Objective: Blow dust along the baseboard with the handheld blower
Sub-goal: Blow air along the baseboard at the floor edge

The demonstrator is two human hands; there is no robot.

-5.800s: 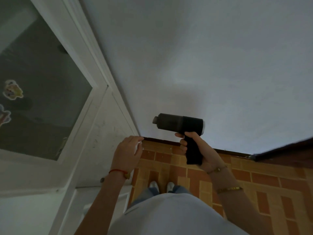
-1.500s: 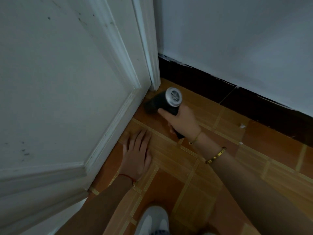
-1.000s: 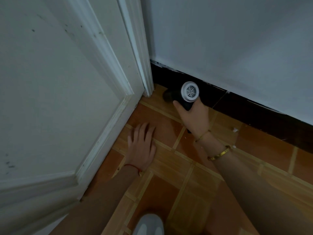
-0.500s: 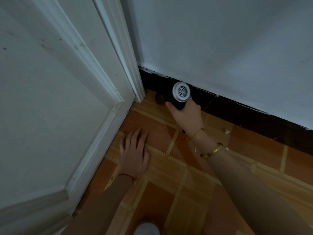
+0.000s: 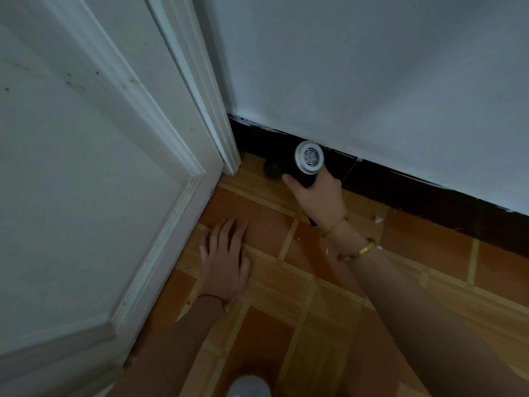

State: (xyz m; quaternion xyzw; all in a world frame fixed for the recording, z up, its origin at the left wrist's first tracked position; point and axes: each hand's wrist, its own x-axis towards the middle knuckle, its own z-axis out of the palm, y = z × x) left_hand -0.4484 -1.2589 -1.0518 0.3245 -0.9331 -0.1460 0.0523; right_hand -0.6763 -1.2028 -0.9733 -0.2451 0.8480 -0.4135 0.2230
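Because the white door (image 5: 86,181) stands swung in at nine o'clock and the pale wall (image 5: 386,75) fills twelve, the person is working in a tight corner, and everything sits low to suit it. Along the foot of the wall, the dark baseboard (image 5: 429,196) runs from the door frame (image 5: 217,124) at eleven o'clock down toward three, where there is plainly more room to sweep than toward the frame. On the orange floor tiles (image 5: 300,310) the left hand (image 5: 224,253) lies flat at about eight o'clock, fingers straight and spread, and I judge it a prop for the crouch. At one o'clock from it, the right hand (image 5: 317,196) curls round the grip of the handheld blower (image 5: 297,167), whose grilled back end faces us while its nozzle points into the corner, just beside the baseboard. White specks (image 5: 378,219) lie on the tiles at three o'clock, close to the board, so I reckon the job has hardly started.
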